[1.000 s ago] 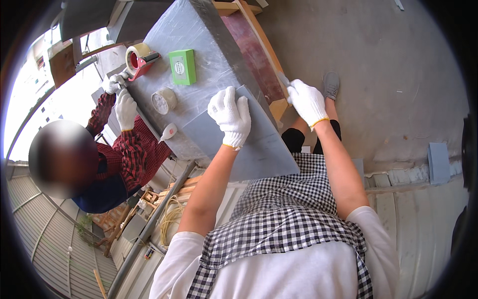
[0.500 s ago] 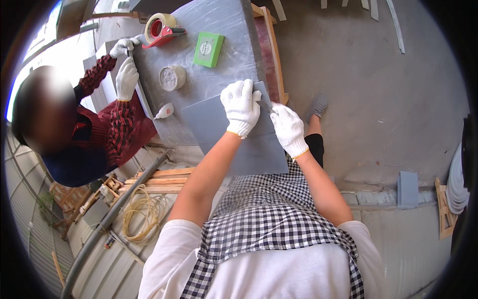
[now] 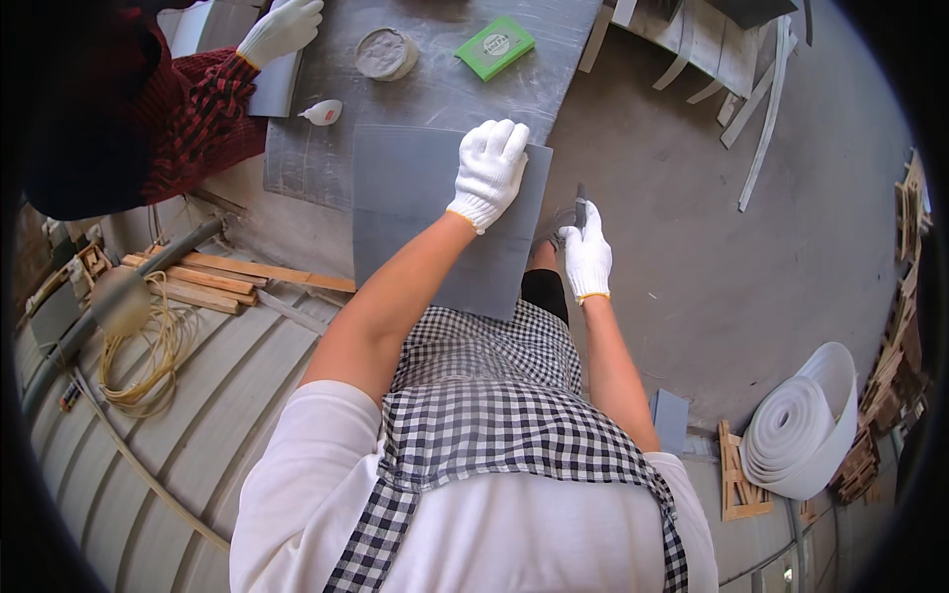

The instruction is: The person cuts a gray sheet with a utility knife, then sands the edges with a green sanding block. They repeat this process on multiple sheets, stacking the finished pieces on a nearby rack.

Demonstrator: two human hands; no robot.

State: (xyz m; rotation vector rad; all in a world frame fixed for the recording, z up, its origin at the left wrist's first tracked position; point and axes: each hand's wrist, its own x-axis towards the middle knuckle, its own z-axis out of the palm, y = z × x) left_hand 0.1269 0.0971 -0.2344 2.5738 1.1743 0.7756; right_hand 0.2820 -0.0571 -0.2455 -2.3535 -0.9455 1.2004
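Observation:
My left hand (image 3: 489, 173), in a white knitted glove, is closed with its fingers curled at the top right part of a flat grey panel (image 3: 400, 198). The panel lies over the near edge of the table, its lower end by my checked apron. My right hand (image 3: 589, 259), also gloved, is off to the right of the panel, above the floor. It is closed round a slim, dark grey tool (image 3: 581, 195) whose tip points up and away; its exact kind is too small to make out. A thin curved strip shows beside it.
On the grey table (image 3: 415, 99) are a tub of grey paste (image 3: 387, 53), a green box (image 3: 494, 47) and a white squeeze bottle (image 3: 322, 113). A co-worker's gloved hand (image 3: 282, 32) is at far left. Planks (image 3: 213, 277) and a coiled hose (image 3: 148, 371) lie left; a foam roll (image 3: 801, 425) stands right.
My right hand with the dark tool has come away from the panel's edge, out to the right. The left hand stays on the panel. My view has swung right, and the tape dispenser has left it.

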